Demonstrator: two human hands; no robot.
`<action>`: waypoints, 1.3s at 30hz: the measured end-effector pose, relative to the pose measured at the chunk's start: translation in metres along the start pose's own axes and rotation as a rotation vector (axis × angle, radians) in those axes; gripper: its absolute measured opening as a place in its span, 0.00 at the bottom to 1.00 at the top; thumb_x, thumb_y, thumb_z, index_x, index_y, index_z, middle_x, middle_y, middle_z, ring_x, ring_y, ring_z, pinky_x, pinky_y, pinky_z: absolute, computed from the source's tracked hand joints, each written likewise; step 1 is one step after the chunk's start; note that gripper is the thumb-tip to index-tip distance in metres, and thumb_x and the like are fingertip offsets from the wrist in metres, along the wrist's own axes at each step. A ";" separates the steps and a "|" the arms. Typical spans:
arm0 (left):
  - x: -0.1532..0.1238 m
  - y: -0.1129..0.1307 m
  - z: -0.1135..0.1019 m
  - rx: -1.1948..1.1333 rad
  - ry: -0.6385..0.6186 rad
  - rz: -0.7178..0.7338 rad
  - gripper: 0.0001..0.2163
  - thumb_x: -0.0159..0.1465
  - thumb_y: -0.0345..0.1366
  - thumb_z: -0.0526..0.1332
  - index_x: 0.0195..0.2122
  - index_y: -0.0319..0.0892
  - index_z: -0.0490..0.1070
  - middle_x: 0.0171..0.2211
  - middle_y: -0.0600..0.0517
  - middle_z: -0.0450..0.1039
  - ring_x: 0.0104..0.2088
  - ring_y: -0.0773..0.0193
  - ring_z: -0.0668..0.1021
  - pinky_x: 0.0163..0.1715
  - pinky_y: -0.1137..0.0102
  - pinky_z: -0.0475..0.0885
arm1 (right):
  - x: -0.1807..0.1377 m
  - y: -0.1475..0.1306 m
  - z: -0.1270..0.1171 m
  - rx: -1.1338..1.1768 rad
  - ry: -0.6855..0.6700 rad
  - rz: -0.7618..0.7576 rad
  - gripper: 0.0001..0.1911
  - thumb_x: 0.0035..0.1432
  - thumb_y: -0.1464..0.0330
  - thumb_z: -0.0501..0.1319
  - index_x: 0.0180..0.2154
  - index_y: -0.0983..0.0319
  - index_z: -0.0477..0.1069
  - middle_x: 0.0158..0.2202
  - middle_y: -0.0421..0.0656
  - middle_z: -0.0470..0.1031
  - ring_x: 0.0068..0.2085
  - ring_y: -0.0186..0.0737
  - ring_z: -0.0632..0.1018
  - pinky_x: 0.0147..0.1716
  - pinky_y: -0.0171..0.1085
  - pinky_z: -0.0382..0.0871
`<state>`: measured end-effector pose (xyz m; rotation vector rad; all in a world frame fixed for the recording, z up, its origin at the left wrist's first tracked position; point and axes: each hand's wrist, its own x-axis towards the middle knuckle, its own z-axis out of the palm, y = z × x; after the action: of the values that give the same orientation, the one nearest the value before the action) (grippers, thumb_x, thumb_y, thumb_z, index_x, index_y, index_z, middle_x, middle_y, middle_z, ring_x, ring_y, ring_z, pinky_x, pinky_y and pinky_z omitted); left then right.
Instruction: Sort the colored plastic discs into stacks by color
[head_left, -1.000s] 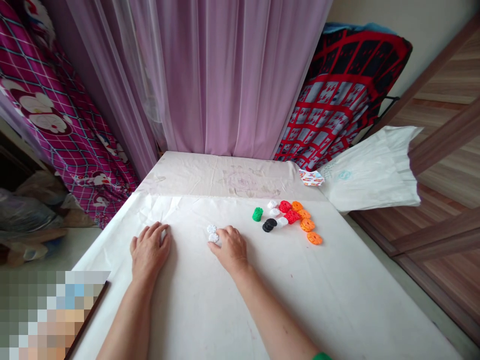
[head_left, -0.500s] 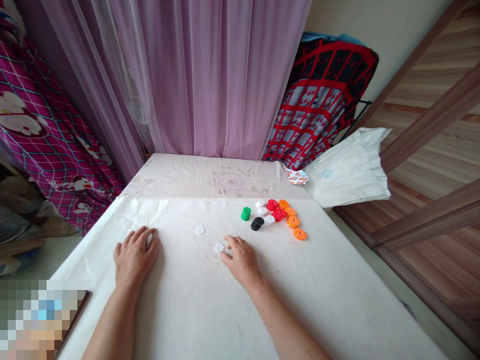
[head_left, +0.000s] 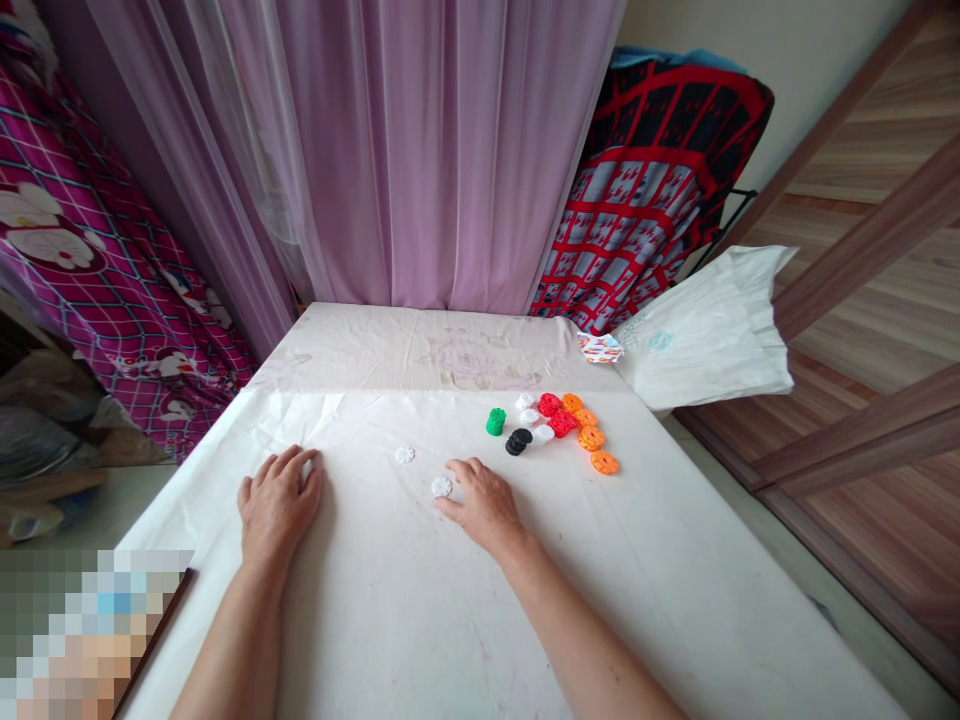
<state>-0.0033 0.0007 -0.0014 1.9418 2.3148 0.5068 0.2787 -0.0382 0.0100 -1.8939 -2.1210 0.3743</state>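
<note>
My left hand (head_left: 279, 497) rests palm down on the white-covered table, its fingers loosely spread and nothing seen in them. My right hand (head_left: 486, 503) lies with thumb and forefinger apart beside a white notched disc (head_left: 442, 487). That disc lies flat at the thumb tip; whether the thumb touches it is hard to tell. Farther off and slightly left sits a second white disc (head_left: 405, 454). Beyond my right hand are a green stack (head_left: 496, 422) of discs, black discs (head_left: 517, 441), white discs (head_left: 541, 435), red discs (head_left: 561, 424) and orange discs (head_left: 604, 462).
A white plastic bag (head_left: 705, 335) hangs over the table's far right corner, beside a small patterned packet (head_left: 600, 347). Purple curtains (head_left: 442, 150) border the far edge. A flat item with a blurred surface (head_left: 112, 640) lies at the near left edge.
My right thumb and forefinger have spread a little wider around the near white disc, which stays in about the same spot. The whole view has shifted slightly. My left hand remains resting.
</note>
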 end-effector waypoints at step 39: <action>0.001 -0.003 0.003 0.002 -0.004 0.008 0.21 0.67 0.46 0.47 0.55 0.47 0.70 0.62 0.46 0.65 0.64 0.47 0.62 0.62 0.45 0.54 | -0.005 0.112 -0.042 0.192 0.605 0.219 0.12 0.58 0.62 0.54 0.34 0.59 0.73 0.33 0.43 0.77 0.30 0.37 0.74 0.33 0.35 0.67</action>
<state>-0.0060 0.0018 -0.0050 1.9519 2.3069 0.5018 0.3983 -0.0302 0.0072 -1.8311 -1.4425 0.0294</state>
